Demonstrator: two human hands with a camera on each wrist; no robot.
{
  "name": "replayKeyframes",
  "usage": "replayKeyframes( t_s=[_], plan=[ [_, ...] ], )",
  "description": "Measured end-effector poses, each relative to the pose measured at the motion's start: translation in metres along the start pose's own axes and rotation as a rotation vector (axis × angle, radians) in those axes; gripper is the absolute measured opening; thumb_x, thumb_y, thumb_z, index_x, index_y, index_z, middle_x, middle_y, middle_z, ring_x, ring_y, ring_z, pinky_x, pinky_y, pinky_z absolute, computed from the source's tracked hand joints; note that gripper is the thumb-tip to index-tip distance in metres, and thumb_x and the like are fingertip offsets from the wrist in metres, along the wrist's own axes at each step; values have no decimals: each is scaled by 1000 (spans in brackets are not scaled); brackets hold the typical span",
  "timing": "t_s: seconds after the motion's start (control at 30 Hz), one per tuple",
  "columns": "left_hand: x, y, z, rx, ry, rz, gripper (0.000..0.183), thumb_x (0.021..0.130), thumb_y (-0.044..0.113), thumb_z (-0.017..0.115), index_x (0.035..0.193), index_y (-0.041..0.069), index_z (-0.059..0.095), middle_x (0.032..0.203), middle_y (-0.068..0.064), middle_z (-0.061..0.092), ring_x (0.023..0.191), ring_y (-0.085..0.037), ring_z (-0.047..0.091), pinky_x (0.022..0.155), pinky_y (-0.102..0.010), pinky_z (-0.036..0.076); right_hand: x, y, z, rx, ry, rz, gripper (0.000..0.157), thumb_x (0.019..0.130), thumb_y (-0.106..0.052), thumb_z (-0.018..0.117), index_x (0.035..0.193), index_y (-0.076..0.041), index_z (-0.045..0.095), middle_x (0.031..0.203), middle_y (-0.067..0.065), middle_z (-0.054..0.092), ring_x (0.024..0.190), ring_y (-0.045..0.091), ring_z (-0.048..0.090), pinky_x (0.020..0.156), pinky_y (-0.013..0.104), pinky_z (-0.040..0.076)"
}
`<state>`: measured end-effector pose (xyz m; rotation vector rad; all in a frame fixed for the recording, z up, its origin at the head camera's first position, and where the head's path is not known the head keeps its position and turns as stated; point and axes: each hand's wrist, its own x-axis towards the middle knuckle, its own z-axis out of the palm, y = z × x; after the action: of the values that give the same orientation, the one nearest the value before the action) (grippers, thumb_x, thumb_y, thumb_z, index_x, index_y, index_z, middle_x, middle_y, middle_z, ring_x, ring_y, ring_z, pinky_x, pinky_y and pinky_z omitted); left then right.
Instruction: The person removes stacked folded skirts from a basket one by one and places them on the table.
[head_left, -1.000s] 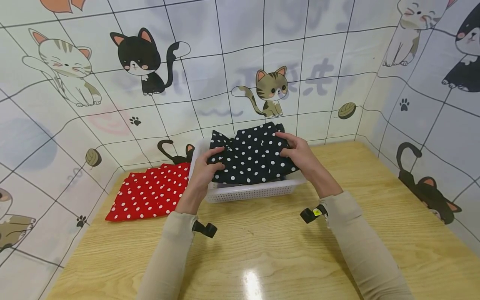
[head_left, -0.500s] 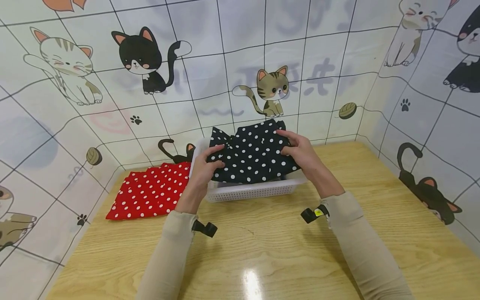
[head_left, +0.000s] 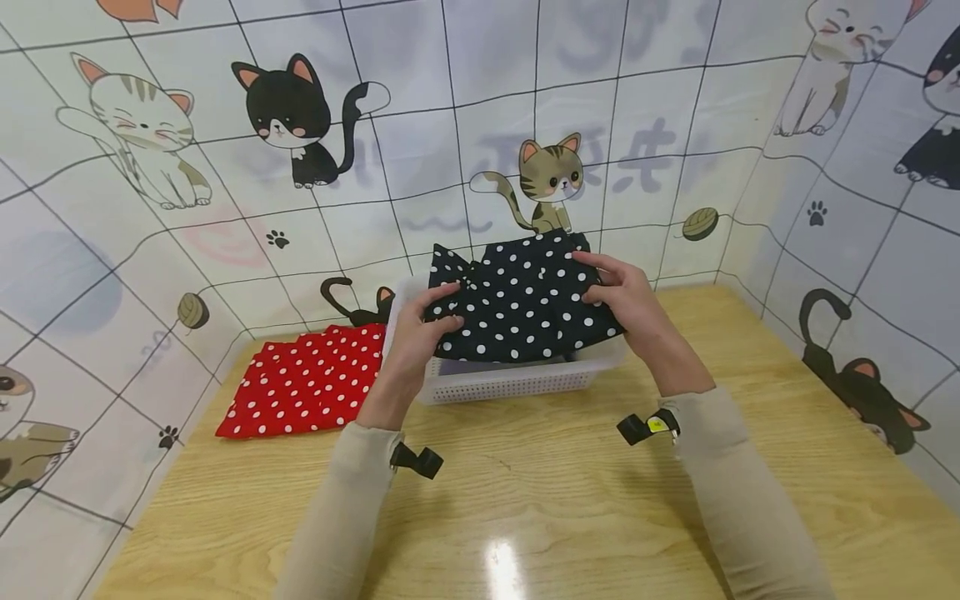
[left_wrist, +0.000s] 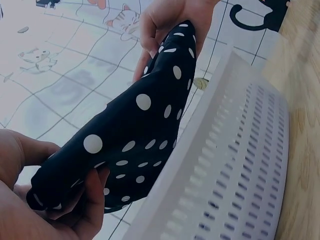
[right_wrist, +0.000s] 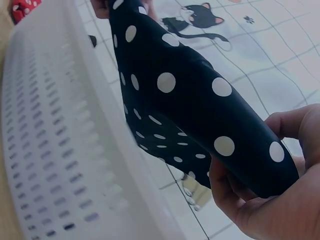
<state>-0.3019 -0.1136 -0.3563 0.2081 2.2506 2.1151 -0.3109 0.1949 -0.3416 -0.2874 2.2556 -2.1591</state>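
A black cloth with white polka dots [head_left: 517,300], folded, is held up above a white plastic basket [head_left: 510,386]. My left hand [head_left: 412,337] pinches its left end between thumb and fingers. At the opposite end my right hand [head_left: 633,304] grips the cloth the same way. In the left wrist view the cloth [left_wrist: 145,102] hangs in a loose fold, apart from or just over the basket rim; contact cannot be told. The right wrist view shows the thumb and fingers of my right hand [right_wrist: 280,200] around the folded edge. The cloth hides most of the basket's inside.
A red polka-dot cloth [head_left: 307,379], folded flat, lies on the wooden table [head_left: 495,483] left of the basket. Behind stands a wall covering [head_left: 420,167] with cat drawings, close to the basket's back. Another wall side [head_left: 847,242] bounds the table's right.
Both hands have lifted the black polka-dot cloth slightly and shifted it a little to the right. The head view has also moved a little. The red cloth stays in place.
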Motion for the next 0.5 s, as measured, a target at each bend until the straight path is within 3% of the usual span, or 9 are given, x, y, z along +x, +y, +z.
replayKeyframes(
  t_s=[0.2, 0.37, 0.5],
  plan=[
    [0, 4, 16, -16, -22, 37, 50, 98, 7, 63, 145, 25, 60, 150, -3, 52, 129, -21, 60, 111, -37, 51, -7, -8, -19, 67, 25, -53, 60, 93, 12, 53, 149, -9, 54, 116, -7, 73, 92, 7, 76, 75, 23, 63],
    [1, 9, 31, -88, -52, 60, 52, 98, 4, 63, 145, 26, 59, 151, 2, 52, 130, -18, 59, 114, -38, 48, -13, -14, -34, 83, 59, -90, 50, 94, 12, 57, 136, -12, 68, 119, -7, 72, 93, 9, 75, 74, 25, 63],
    [2, 14, 46, -119, -82, 86, 57, 91, -7, 58, 140, 22, 64, 152, 3, 51, 133, -18, 53, 109, -35, 47, -20, -12, -50, 108, 96, -119, 43, 93, 13, 59, 124, -13, 75, 114, -5, 75, 88, 11, 77, 69, 27, 64]
  ],
)
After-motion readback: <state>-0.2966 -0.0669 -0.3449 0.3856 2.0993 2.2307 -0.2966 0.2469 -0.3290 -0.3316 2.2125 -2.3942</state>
